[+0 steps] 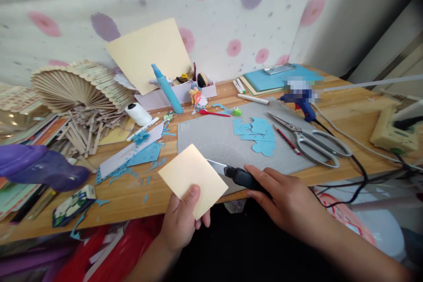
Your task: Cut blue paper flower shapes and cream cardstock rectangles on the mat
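Observation:
My left hand (183,216) pinches a square of cream card (193,176) between thumb and fingers, above the table's front edge. In my right hand (287,198) is a utility knife (243,177) with a black handle. Its thin metal blade points left to the card's right edge; whether it touches the card I cannot tell. Beneath them lies a grey cutting mat (205,134). On the mat rest cut blue paper pieces (257,134), a red pencil (287,139) and large scissors (306,136) with silver handles.
A blue glue gun (306,103) with its cable lies at the right, near a power strip (395,130). Left are blue paper scraps (145,154), a white thread spool (138,114), wooden sticks (87,128) and a purple object (42,167). A cream sheet (152,55) leans behind.

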Demonstrator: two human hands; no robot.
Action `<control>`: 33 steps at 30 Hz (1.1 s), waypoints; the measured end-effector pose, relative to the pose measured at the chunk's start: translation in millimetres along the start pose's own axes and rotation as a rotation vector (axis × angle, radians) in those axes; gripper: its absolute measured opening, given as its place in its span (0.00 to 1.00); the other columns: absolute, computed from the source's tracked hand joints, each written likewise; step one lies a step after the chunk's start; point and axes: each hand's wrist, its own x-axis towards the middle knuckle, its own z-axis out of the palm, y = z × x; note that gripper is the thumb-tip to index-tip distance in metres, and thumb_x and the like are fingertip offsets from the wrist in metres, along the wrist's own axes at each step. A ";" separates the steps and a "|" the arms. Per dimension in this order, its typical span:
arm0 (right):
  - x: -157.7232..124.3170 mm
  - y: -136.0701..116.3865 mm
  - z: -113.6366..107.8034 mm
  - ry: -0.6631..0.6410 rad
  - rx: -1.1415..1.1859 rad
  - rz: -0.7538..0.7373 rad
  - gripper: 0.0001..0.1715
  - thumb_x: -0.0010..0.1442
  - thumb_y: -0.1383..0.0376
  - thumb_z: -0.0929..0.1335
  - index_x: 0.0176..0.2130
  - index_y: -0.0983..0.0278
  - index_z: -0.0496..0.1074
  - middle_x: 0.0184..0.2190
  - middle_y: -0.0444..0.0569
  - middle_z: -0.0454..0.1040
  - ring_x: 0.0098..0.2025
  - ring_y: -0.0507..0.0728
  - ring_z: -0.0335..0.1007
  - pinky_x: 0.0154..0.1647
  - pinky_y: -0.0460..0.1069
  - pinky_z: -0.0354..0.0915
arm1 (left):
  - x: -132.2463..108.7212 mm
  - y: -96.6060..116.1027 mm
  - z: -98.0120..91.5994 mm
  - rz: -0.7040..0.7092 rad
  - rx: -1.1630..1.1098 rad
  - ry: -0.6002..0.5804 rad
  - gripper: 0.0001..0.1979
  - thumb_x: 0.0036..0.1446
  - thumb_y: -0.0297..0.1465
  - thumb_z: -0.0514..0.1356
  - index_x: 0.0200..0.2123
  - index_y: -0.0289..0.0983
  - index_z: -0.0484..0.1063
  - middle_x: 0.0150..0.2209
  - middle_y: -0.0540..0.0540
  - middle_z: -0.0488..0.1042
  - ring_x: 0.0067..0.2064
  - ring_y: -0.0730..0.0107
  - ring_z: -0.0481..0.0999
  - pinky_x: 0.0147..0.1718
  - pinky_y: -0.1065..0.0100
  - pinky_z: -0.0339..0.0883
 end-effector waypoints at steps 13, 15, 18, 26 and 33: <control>-1.0 14.7 -12.9 -0.136 0.235 0.072 0.22 0.65 0.64 0.64 0.57 0.62 0.66 0.41 0.54 0.78 0.37 0.59 0.77 0.39 0.54 0.74 | 1.0 16.6 -19.6 0.154 0.189 0.026 0.23 0.59 0.49 0.57 0.24 0.36 0.74 0.14 0.47 0.71 0.15 0.73 0.64 0.15 0.73 0.56; -2.3 22.1 -17.4 -0.047 0.284 0.110 0.19 0.64 0.64 0.65 0.55 0.62 0.68 0.42 0.54 0.78 0.41 0.61 0.77 0.42 0.54 0.73 | 4.8 24.1 -29.2 0.282 0.250 0.078 0.16 0.57 0.43 0.62 0.25 0.37 0.76 0.16 0.48 0.71 0.17 0.70 0.66 0.18 0.72 0.60; 5.5 20.8 -21.2 0.069 0.550 0.263 0.16 0.61 0.59 0.68 0.48 0.62 0.72 0.38 0.52 0.79 0.38 0.60 0.77 0.35 0.52 0.74 | 14.1 34.7 -42.5 0.436 0.426 0.096 0.05 0.44 0.32 0.72 0.25 0.40 0.79 0.20 0.48 0.73 0.23 0.65 0.70 0.26 0.71 0.65; 60.7 -37.0 -9.3 0.016 1.483 0.457 0.20 0.51 0.56 0.74 0.39 0.63 0.70 0.20 0.34 0.62 0.14 0.45 0.56 0.13 0.42 0.53 | 30.9 40.3 -46.3 0.633 0.914 -0.146 0.25 0.47 0.25 0.63 0.49 0.51 0.78 0.50 0.47 0.79 0.47 0.50 0.78 0.49 0.56 0.69; 64.8 -44.5 -1.9 -0.052 1.492 0.476 0.13 0.47 0.65 0.74 0.33 0.64 0.69 0.22 0.35 0.66 0.14 0.44 0.58 0.12 0.41 0.56 | 28.9 33.8 -46.3 0.710 0.895 -0.124 0.28 0.55 0.25 0.57 0.59 0.51 0.69 0.54 0.46 0.76 0.51 0.52 0.77 0.48 0.59 0.71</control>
